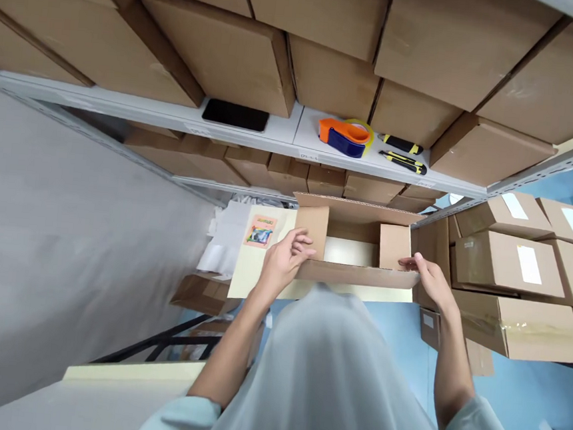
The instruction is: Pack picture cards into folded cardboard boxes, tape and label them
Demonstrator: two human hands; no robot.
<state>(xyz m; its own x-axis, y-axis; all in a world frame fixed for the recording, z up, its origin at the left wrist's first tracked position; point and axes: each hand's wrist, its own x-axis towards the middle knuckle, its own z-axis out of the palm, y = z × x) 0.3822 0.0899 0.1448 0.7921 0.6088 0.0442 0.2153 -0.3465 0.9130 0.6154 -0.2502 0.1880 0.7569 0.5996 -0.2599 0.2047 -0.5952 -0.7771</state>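
Note:
A cardboard box (pixel 356 274) sits over the pale tabletop in front of me. Its flaps stand apart, the short side flaps lean inward, and a pale surface shows through the opening. At the box's left near corner is my left hand (pixel 287 255), fingers bent and closed about the edge beside the left flap (pixel 314 225). My right hand (pixel 427 275) pinches the right near corner, its fingertips by the right flap (pixel 394 244). Parts of the fingers on both sides are hidden by cardboard. A colourful printed card (pixel 261 231) lies left of the box.
Above the table, a shelf (pixel 283 134) holds a black phone (pixel 236 115), an orange-and-blue tape dispenser (pixel 344 137) and two yellow-black box cutters (pixel 404 162). Cartons (pixel 334 18) fill the shelves. Labelled boxes (pixel 508 261) are stacked at right. A grey wall (pixel 64 236) bounds the left.

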